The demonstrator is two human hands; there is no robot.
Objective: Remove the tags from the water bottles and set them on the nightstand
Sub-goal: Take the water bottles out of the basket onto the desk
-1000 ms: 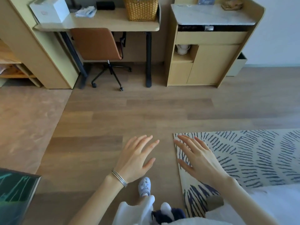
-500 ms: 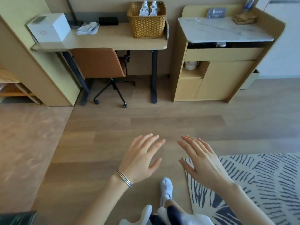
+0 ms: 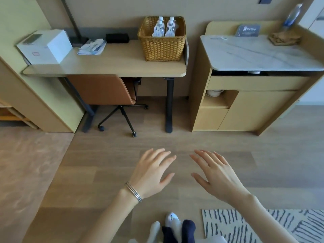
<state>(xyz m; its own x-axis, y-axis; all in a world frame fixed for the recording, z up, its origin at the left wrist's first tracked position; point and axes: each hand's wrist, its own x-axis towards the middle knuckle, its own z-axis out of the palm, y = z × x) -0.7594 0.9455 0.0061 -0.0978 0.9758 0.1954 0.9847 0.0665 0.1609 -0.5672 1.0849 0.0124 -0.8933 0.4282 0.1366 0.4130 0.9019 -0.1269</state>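
Water bottles point(image 3: 158, 27), two, stand upright in the basket point(image 3: 162, 49) at the desk's point(image 3: 108, 66) back right corner, propped by its walls. Left hand point(image 3: 152, 173) and right hand point(image 3: 216, 175) hover spread and empty, well apart from them, likely readying to reach.

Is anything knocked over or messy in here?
Nothing looks spilled or knocked over. The two water bottles stand upright in the basket on the desk. Only the leaflets lie in a slightly uneven stack.

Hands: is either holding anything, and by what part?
Nothing. The left hand and right hand are open and empty; the water bottles stand in the basket.
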